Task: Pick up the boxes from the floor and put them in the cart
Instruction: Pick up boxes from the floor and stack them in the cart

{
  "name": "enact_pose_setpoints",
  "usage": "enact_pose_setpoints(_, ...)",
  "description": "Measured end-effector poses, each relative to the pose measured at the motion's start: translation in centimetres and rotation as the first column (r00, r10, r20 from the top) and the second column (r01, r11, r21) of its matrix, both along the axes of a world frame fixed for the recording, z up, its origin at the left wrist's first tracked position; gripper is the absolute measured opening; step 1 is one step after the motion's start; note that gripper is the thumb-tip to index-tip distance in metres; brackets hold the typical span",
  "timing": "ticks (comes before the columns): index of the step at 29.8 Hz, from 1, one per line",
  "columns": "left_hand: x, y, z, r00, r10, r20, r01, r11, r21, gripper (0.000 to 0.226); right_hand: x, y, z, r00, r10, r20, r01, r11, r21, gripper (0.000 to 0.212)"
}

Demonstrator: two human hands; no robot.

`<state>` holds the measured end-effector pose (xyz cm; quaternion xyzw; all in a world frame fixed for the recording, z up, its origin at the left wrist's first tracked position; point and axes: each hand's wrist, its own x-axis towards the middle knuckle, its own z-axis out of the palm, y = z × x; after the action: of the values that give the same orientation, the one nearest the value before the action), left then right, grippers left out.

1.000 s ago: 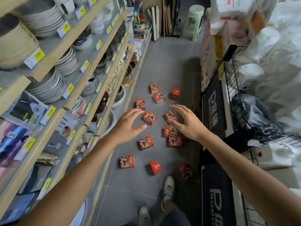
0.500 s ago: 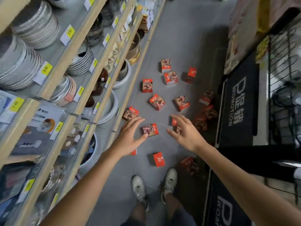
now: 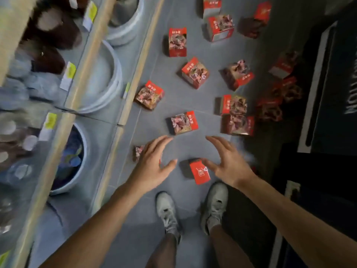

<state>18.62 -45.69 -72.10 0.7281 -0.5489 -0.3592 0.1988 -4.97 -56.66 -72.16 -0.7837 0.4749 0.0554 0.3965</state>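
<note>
Several small red boxes lie scattered on the grey tiled floor. My left hand hovers with spread fingers above a box that it partly hides. My right hand is also spread, its thumb next to a plain red box just in front of my feet. Another box lies just beyond both hands, and two stacked ones sit to the right of it. Neither hand holds anything. The cart is out of view.
A shelf unit with large white bowls and yellow price tags runs along the left. A black promotion board stands at the right. My two grey shoes stand on the floor below the hands.
The view has dropped much closer to the floor. Both hands have come down toward the nearest boxes, the right one now beside the plain red box.
</note>
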Motion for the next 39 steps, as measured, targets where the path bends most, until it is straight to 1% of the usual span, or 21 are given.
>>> enact_pose_setpoints(4, 0.5, 1.6, -9.4, 0.998, -0.051, -0.020, 0.052, 0.997, 0.049, 0.068, 0.1, 1.7, -9.6, 0.999, 0.002, -0.035, -0.001, 1.000, 0.031, 0.072)
enact_pose_setpoints(9, 0.4, 3.4, -18.5, 0.999, -0.033, -0.023, 0.034, 0.997, 0.068, 0.067, 0.0, 3.4, -19.5, 0.992, 0.003, -0.126, 0.005, 0.998, 0.063, 0.075)
enact_pose_setpoints(12, 0.3, 4.4, -22.7, 0.999, -0.005, -0.046, 0.009, 0.996, 0.093, 0.068, 0.4, 4.1, -24.5, 0.982, -0.005, -0.189, 0.024, 0.995, 0.098, 0.079)
enact_pose_setpoints(15, 0.1, 5.8, -25.9, 0.998, 0.030, -0.061, -0.023, 0.993, 0.113, 0.068, 0.4, 5.3, -28.6, 0.966, -0.056, -0.253, 0.105, 0.978, 0.182, 0.091)
enact_pose_setpoints(19, 0.2, 7.5, -28.5, 0.995, 0.063, -0.072, -0.052, 0.988, 0.147, 0.068, 0.5, 7.1, -32.8, 0.949, -0.134, -0.284, 0.206, 0.948, 0.244, 0.107)
enact_pose_setpoints(21, 0.4, 8.0, -29.6, 0.994, 0.082, -0.074, -0.071, 0.988, 0.135, 0.066, 0.9, 7.8, -34.3, 0.932, -0.197, -0.305, 0.283, 0.921, 0.269, 0.116)
enact_pose_setpoints(23, 0.5, 8.4, -30.6, 0.989, 0.115, -0.092, -0.101, 0.985, 0.142, 0.064, 1.2, 8.2, -35.4, 0.908, -0.270, -0.321, 0.353, 0.905, 0.237, 0.115)
enact_pose_setpoints(26, 0.7, 9.1, -31.8, 0.987, 0.133, -0.095, -0.116, 0.979, 0.170, 0.065, 1.2, 8.5, -36.3, 0.901, -0.311, -0.302, 0.369, 0.915, 0.160, 0.087)
enact_pose_setpoints(28, 0.9, 9.6, -32.1, 0.985, 0.148, -0.088, -0.129, 0.973, 0.191, 0.067, 1.0, 8.4, -36.1, 0.903, -0.308, -0.301, 0.365, 0.918, 0.156, 0.076)
enact_pose_setpoints(31, 1.1, 9.8, -31.8, 0.973, 0.210, -0.100, -0.181, 0.953, 0.243, 0.068, 0.4, 7.9, -34.8, 0.912, -0.285, -0.295, 0.336, 0.931, 0.141, 0.077)
enact_pose_setpoints(34, 2.0, 9.9, -31.6, 0.938, 0.329, -0.110, -0.287, 0.914, 0.287, 0.066, 0.7, 6.8, -32.7, 0.922, -0.267, -0.278, 0.319, 0.934, 0.161, 0.082)
enact_pose_setpoints(36, 2.6, 10.0, -32.2, 0.888, 0.451, -0.093, -0.404, 0.860, 0.312, 0.063, 1.3, 6.0, -31.5, 0.935, -0.246, -0.256, 0.297, 0.938, 0.181, 0.085)
enact_pose_setpoints(37, 2.9, 10.0, -32.5, 0.840, 0.535, -0.093, -0.485, 0.815, 0.317, 0.064, 1.7, 5.6, -31.0, 0.941, -0.237, -0.241, 0.284, 0.941, 0.183, 0.087)
enact_pose_setpoints(39, 3.6, 9.9, -33.4, 0.708, 0.700, -0.097, -0.643, 0.695, 0.323, 0.071, 2.7, 4.7, -30.2, 0.950, -0.226, -0.214, 0.265, 0.948, 0.176, 0.088)
